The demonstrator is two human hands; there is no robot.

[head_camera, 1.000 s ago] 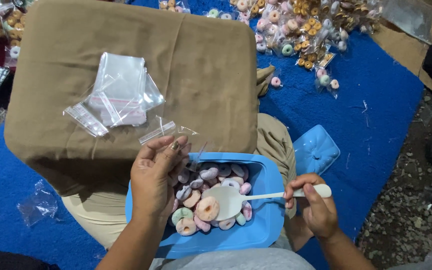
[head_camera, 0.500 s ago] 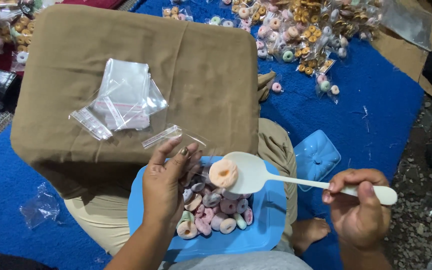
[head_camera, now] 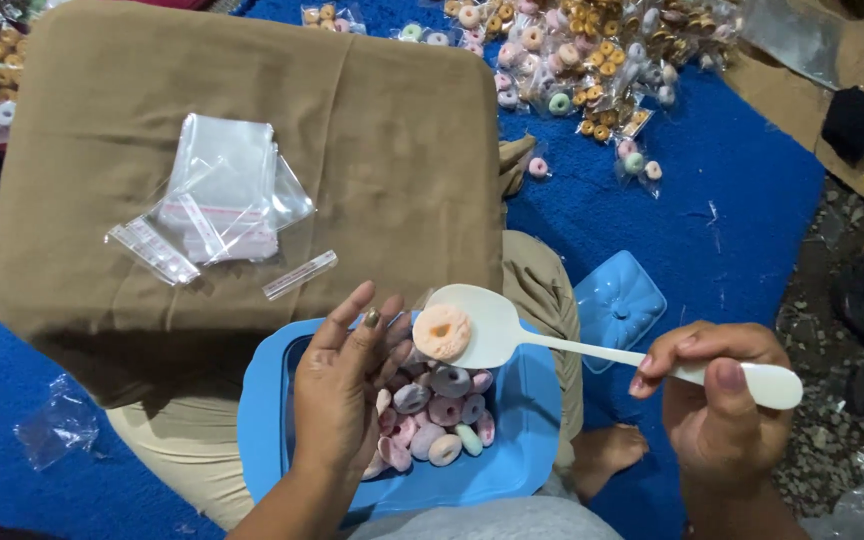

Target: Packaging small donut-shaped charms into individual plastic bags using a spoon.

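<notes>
On the lap, a tub (head_camera: 527, 440) of ring candies (head_camera: 439, 415). Above the tub, a spoon (head_camera: 512, 335) with one ring (head_camera: 442, 332) in its bowl, handle in the right hand (head_camera: 722, 400) at the right. Over the tub's left part, the left hand (head_camera: 347, 385), a small bag (head_camera: 407, 335) at its fingertips beside the spoon's bowl. Behind the tub, a cushion (head_camera: 372, 130); on it, a stack of bags (head_camera: 217, 200). Right of the tub, on the mat (head_camera: 742, 190), a lid (head_camera: 617, 305). Farther back, filled packets (head_camera: 592, 60) on the mat.
</notes>
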